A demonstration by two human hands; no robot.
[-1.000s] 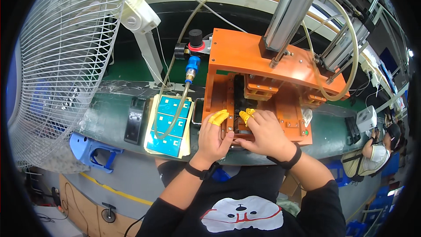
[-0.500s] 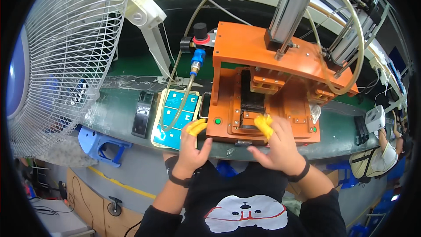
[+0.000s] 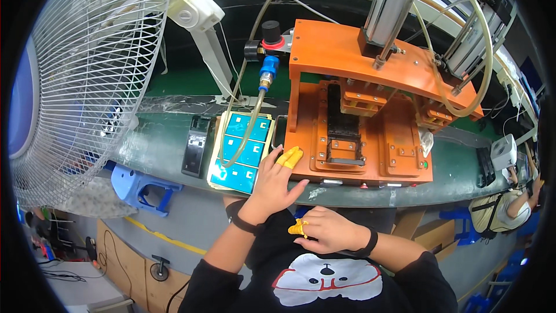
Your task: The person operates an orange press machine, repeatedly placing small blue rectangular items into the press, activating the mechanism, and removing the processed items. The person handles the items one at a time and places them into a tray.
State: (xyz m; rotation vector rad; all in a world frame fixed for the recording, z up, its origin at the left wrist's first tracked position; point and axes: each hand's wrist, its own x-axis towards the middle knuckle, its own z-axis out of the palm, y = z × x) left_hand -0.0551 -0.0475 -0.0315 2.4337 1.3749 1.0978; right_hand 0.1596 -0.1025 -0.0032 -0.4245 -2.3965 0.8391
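Observation:
My left hand (image 3: 277,184) is open, fingers stretched and thumb apart, two fingers in yellow finger covers. Its covered fingertips lie at the front left corner of the orange pneumatic press (image 3: 324,46), hiding the green button there. My right hand (image 3: 333,230) is in front of my shirt, off the press, fingers loosely bent with a yellow cover on at least one. Nothing shows in it. A long black frame-like part (image 3: 343,130) lies in the left fixture of the press, partly under the press head (image 3: 360,97).
Left of the press is a stack of sheets with blue panels (image 3: 243,150), crossed by an air hose (image 3: 255,119). A black rectangular part (image 3: 196,146) lies farther left on the green bench (image 3: 156,145). A large fan (image 3: 92,69) stands at the left, a blue stool (image 3: 139,188) below it.
My right hand has drawn back from the front of the left fixture to my shirt. My left hand has moved right and forward onto the press's front left corner. The view has shifted slightly.

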